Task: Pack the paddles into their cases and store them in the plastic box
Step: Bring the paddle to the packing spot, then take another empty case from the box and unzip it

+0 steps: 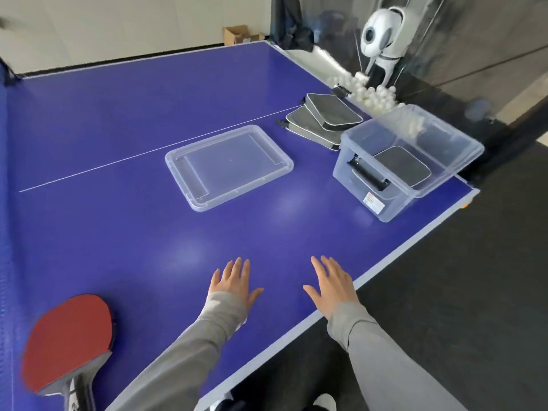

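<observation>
A blue table-tennis table filled most of the view, with a thin white centre line running across it. Near the middle lay a clear plastic lid, flat on the surface and apart from everything else. Toward the far right corner stood the clear plastic box, open at the top, with one dark grey case already lying inside on its floor and a black latch handle on the near wall. Just behind the box, two more grey cases with pale piping were stacked at an angle, the upper one overlapping the lower. Beyond the table's far right edge sat a heap of white balls beneath a white ball-serving machine, and a cardboard carton rested on the floor behind the table. Nothing stood between the hands and the box or the cases. The left hand and the right hand, both in grey sleeves, lay palm down over the near edge of the table with fingers spread and nothing held. A red-faced paddle, apparently on top of another, lay at the near left corner, well apart from the left hand and farther still from the box.
</observation>
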A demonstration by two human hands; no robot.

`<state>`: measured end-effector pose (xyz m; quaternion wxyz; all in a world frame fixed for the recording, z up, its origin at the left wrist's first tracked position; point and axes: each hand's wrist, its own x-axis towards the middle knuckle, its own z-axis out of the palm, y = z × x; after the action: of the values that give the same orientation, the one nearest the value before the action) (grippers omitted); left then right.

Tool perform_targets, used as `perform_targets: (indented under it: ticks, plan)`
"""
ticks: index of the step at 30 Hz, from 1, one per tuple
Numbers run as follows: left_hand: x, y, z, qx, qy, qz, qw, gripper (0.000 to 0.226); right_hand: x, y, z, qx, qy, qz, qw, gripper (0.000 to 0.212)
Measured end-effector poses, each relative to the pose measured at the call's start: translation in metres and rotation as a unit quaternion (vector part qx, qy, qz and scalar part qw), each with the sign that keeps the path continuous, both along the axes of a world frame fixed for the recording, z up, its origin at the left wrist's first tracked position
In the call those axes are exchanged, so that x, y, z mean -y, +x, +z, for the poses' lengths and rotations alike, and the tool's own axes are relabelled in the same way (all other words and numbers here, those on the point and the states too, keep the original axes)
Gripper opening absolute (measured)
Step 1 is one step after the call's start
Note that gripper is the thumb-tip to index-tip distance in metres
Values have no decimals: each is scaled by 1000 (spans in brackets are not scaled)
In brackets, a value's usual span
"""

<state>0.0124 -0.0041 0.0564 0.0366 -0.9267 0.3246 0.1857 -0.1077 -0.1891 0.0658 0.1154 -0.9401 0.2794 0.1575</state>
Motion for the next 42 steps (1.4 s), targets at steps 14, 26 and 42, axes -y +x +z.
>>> perform_targets:
  ticks: [14,26,42]
  plan:
    - [234,-46,66,55,-79,52,994,71,220,-101,40,44,-50,-46,997,67]
    - [363,7,73,48,-146,103,983,72,366,-26,77,129,-92,-6,987,63]
    - [475,114,70,19,-175,245,953,71,506,126,78,134,-89,97,982,60]
